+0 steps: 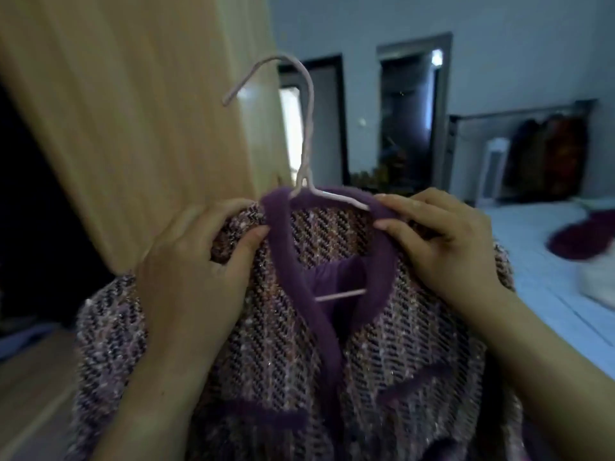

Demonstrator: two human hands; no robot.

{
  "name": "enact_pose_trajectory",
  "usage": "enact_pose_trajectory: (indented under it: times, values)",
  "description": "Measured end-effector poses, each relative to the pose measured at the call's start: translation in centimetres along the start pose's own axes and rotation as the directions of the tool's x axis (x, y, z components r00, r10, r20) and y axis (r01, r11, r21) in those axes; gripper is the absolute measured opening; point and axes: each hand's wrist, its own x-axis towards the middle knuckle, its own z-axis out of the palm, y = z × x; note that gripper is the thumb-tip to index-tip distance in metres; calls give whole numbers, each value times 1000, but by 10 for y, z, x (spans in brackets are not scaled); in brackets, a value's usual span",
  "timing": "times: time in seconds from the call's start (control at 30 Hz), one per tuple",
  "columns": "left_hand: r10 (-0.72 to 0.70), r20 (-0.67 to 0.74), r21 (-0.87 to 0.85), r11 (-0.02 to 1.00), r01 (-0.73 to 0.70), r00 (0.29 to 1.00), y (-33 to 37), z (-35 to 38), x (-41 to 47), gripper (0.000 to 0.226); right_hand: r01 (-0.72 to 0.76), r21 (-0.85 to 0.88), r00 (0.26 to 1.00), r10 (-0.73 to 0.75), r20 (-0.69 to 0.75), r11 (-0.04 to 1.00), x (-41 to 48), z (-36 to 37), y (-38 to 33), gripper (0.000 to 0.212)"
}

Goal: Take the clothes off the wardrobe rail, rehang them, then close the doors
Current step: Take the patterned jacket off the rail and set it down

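The jacket (299, 344) hangs on a pink hanger (308, 128) in the near middle, just right of the open wardrobe door (139, 128). The left hand (196, 267) grips the jacket's left shoulder, thumb pressed beside the collar, and the right hand (446, 241) pinches the collar trim on the right. Done well, both shoulders should sit evenly over the hanger's arms with the collar centred under the hook. One hand could then take the hook before turning left to the dark wardrobe opening. The rail is out of view.
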Motion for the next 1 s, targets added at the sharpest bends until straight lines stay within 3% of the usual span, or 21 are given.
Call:
enact_pose_trajectory:
  times: [0.03, 0.1, 0.17, 0.33, 0.43, 0.73, 0.87, 1.0]
  values:
    - [26, 29, -46, 999, -25, 999, 17, 27, -22, 41, -48, -50, 998, 49, 30, 998, -22, -26, 16, 24]
    - [111, 57, -72, 992, -107, 992, 57, 65, -62, 24, -132, -129, 987, 143, 77, 983, -62, -75, 43, 24]
    - [152, 149, -146, 981, -130, 977, 85, 105, -89, 22, -206, -206, 968, 230, 99, 957, -99, -120, 64, 24]
    - [102, 401, -282, 959, 17, 910, 120, 197, -132, 27, -283, -394, 933, 346, 98, 875, -161, -200, 100, 24]
    - [88, 450, -307, 950, 61, 889, 132, 240, -138, 31, -304, -453, 917, 387, 101, 838, -174, -221, 130, 24]
    - [60, 499, -266, 960, 87, 864, 144, 378, -87, 25, -463, -375, 849, 523, 72, 803, -177, -203, 270, 24]
    - [13, 564, -179, 978, 107, 826, 131, 438, -67, 31, -528, -332, 786, 598, 158, 782, -185, -180, 342, 25]
    - [-67, 585, -71, 989, 133, 808, 114, 489, -47, 23, -548, -293, 749, 616, 244, 783, -184, -151, 410, 25]
